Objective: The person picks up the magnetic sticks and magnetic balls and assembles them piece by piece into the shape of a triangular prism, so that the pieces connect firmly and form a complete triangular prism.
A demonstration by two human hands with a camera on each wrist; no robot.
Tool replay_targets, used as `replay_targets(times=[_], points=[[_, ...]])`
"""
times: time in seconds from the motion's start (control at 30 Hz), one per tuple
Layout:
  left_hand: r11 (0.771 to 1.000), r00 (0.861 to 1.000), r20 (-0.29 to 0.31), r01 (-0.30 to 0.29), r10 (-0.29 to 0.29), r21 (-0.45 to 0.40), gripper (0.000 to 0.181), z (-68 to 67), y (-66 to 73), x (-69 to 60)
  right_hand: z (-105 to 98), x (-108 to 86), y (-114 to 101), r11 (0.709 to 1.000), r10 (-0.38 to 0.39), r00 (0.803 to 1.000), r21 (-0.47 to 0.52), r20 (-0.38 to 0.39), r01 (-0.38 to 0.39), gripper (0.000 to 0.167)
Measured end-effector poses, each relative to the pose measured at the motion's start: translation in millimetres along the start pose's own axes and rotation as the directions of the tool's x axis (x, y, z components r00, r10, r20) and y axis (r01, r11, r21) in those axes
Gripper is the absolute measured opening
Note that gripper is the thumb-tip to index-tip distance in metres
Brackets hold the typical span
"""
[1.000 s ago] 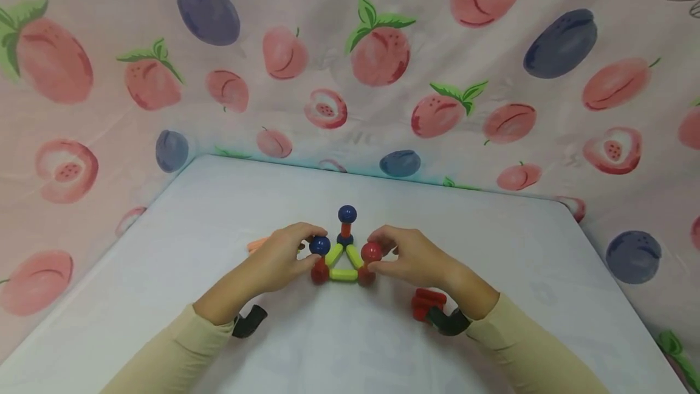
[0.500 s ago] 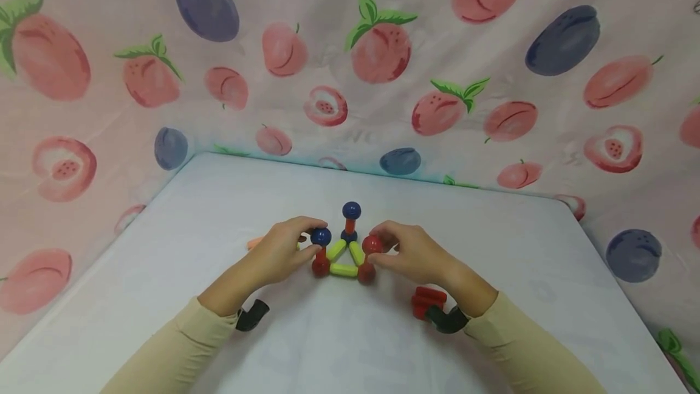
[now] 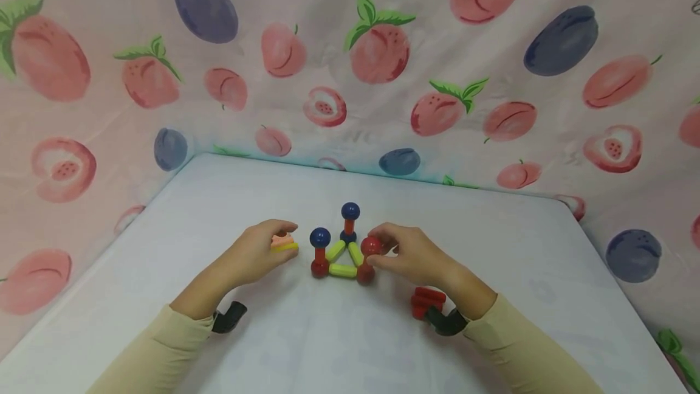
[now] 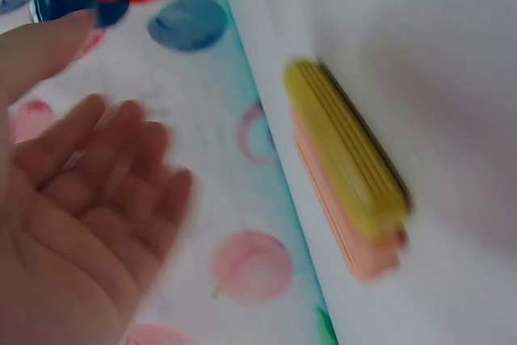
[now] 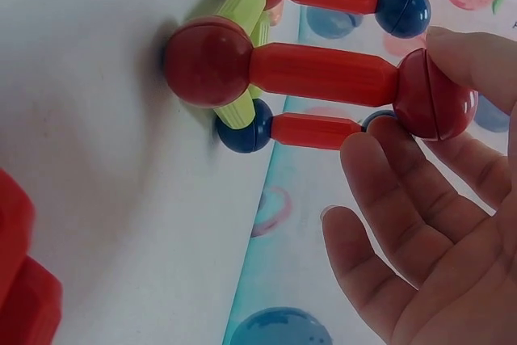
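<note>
A triangle of yellow-green rods [image 3: 343, 270] lies on the table with a ball at each corner, and a red rod stands up from each corner. Blue balls top the left post [image 3: 319, 237] and the rear post [image 3: 350, 211]; a red ball [image 3: 371, 246] tops the right one. My right hand [image 3: 418, 254] pinches that red ball [image 5: 436, 94] between thumb and fingers. Left of the structure, my left hand [image 3: 251, 254] holds nothing, its fingers apart; in the left wrist view the hand [image 4: 89, 208] is beside yellow and orange rods [image 4: 347, 151].
Red rods [image 3: 428, 301] lie on the table [image 3: 339, 345] near my right wrist. The yellow and orange rods [image 3: 284, 247] are partly hidden behind my left hand. A fruit-print cloth [image 3: 328, 41] hangs behind the table.
My left hand has let go of the blue ball on the left post and moved left towards the yellow and orange rods. My right hand stays at the red ball.
</note>
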State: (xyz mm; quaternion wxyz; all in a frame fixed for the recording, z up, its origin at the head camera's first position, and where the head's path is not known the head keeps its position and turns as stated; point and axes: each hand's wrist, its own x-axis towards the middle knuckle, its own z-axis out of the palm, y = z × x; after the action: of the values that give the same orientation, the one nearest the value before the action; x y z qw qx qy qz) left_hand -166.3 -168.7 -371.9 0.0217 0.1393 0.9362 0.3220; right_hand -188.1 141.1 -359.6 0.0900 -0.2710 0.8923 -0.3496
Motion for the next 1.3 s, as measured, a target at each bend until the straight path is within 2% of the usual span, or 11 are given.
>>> replay_targets(times=[0.1, 0.2, 0.6, 0.83, 1.1, 1.3], points=[[0.996, 0.998, 0.036, 0.057, -0.059, 0.062, 0.043, -2.5, -10.8, -4.1, 0.7, 0.0, 0.5, 1.0, 0.0, 1.0, 0.0, 0.003, 0.0, 0.038], [0.992, 0.994, 0.055, 0.09, -0.095, 0.085, 0.04, -1.9, -18.7, -5.4, 1.0, 0.0, 1.0, 1.0, 0.0, 1.0, -0.004, 0.005, 0.0, 0.038], [0.988, 0.986, 0.073, 0.147, -0.151, 0.05, 0.039, 9.3, -38.9, -0.4, 2.8, -0.5, -0.9, 1.0, 0.005, 1.0, 0.011, 0.016, -0.005, 0.041], [0.988, 0.985, 0.088, 0.144, -0.149, 0.061, 0.032, 11.7, -39.9, -1.3, 2.5, -0.6, -2.1, 1.0, 0.012, 1.0, -0.002, 0.015, -0.012, 0.04], [0.988, 0.984, 0.097, 0.146, -0.151, 0.059, 0.031, 15.9, -34.1, 0.5, 1.4, -0.9, -0.7, 1.0, 0.016, 1.0, -0.002, 0.004, -0.016, 0.041], [0.985, 0.983, 0.113, 0.133, -0.146, 0.112, 0.028, 20.1, -33.2, 3.0, 0.9, -1.0, -0.9, 1.0, 0.027, 1.0, 0.001, 0.006, -0.027, 0.042]])
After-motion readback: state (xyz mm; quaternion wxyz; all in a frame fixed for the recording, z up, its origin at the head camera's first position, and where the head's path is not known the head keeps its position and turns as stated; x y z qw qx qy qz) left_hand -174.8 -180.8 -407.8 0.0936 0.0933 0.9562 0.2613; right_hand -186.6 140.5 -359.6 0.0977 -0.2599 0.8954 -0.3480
